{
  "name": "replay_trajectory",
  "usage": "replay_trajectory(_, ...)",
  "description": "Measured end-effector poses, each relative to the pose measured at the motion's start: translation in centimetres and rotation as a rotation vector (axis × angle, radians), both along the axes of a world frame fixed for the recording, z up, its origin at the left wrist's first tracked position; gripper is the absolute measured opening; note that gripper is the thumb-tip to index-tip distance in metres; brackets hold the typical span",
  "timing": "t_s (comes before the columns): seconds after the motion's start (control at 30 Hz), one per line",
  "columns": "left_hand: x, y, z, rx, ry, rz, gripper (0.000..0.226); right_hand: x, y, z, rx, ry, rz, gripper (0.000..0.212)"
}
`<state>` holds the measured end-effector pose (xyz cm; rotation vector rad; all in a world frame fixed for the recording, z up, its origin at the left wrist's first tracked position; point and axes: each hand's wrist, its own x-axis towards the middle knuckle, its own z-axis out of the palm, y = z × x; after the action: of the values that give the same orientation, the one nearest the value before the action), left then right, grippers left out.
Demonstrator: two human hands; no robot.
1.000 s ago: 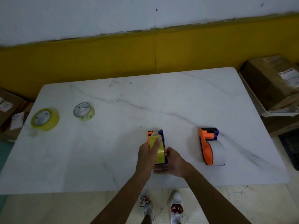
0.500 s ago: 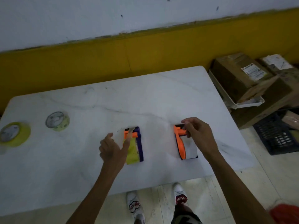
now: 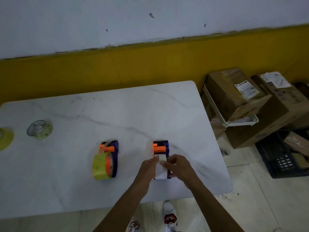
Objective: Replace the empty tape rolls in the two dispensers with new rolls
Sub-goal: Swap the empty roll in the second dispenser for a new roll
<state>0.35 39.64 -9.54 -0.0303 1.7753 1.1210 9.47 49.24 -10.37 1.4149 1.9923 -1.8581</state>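
- Head view: the white marbled desk [image 3: 117, 114] has rounded corners; its right edge runs close beside stacked cardboard boxes [image 3: 234, 96], and the far half of the top lies bare.
- The right dispenser [image 3: 160, 149] sits near the front edge. Both hands close on its white roll [image 3: 161, 171]: the left hand [image 3: 148, 166] pinches its left side, the right hand [image 3: 178, 166] curls over its right side.
- The left dispenser [image 3: 111, 158] stands well apart to the left, untouched, with a yellow roll [image 3: 100, 166] against its orange wheel.
- Two more rolls lie at the far left: a pale roll [image 3: 40, 129] and a yellow one [image 3: 5, 138] cut by the frame.
- Half a second ago the left hand was at the left dispenser and only the right hand touched the right one; now both have come to the right one.
- Shipping labels on the boxes and the red shoe print are too small to read.
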Motion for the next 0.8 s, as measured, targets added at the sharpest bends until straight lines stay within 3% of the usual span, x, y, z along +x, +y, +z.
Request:
replay_trajectory(0.17, -1.9, 0.5, 1.5, -0.049, 0.087, 0.027, 0.012, -0.2, 2.3, 1.6, -0.121, 0.083, -0.103, 0.034)
replay_trajectory(0.27, -2.2, 0.5, 1.1, 0.0, 0.086, 0.044, 0.017, 0.1, 3.5, 3.1, -0.057, 0.074, -0.047, 0.033)
replay_trajectory(0.37, -1.2, -0.6, -0.4, 0.019, 0.123, -0.062, 0.012, 0.3, 4.6, 4.6, 0.046, 0.06, -0.014, 0.027)
replay_trajectory(0.43, -0.7, -1.7, -1.9, 0.039, 0.103, -0.114, 0.021, -0.1, 5.0, 5.7, 0.093, 0.086, -0.018, 0.025)
replay_trajectory(0.53, -1.0, -2.6, -1.8, 0.062, 0.07, -0.117, 0.022, -1.7, 4.5, 6.8, 0.054, 0.169, -0.03, 0.024)
replay_trajectory(0.63, -3.9, -3.7, 0.7, 0.162, 0.169, 0.038, 0.032, -4.9, 2.7, 7.9, 0.019, 0.272, -0.036, 0.027)
replay_trajectory(0.8, -11.9, -8.7, 4.7, 0.377, 0.445, 0.077, 0.082, -13.0, -2.8, 8.3, -0.143, 0.371, -0.003, 0.03)
